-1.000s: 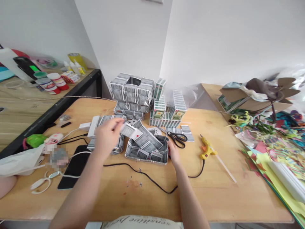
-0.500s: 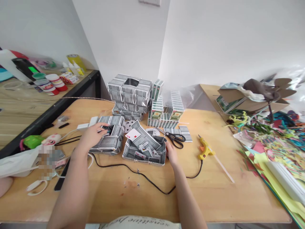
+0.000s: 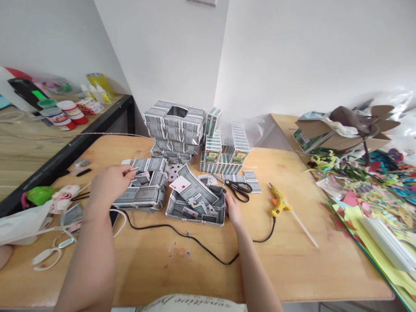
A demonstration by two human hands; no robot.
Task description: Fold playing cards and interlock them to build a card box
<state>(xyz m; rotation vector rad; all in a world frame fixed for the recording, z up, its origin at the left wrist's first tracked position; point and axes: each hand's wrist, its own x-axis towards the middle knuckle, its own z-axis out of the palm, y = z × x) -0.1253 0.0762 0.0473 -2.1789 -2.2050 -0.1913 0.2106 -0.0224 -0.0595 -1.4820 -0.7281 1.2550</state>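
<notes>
My left hand (image 3: 108,184) hovers over a small box made of playing cards (image 3: 144,190) and pinches the edge of a thin card near the box's top. My right hand (image 3: 231,209) rests against the right side of a shallow tray made of cards (image 3: 195,212), fingers curled on its wall. Loose cards lie in the tray, and a red ace (image 3: 180,184) leans at its left rim.
A taller card-built box (image 3: 175,125) and stacked card packs (image 3: 224,151) stand behind. Black scissors (image 3: 238,188), a yellow glue gun (image 3: 279,203) with its black cord (image 3: 195,240), white scissors (image 3: 48,253) and coloured paper scraps (image 3: 367,195) lie around.
My left hand dropped the red ace at the tray's left rim, moved left to the small card box and took a card edge there. The right hand stayed at the tray.
</notes>
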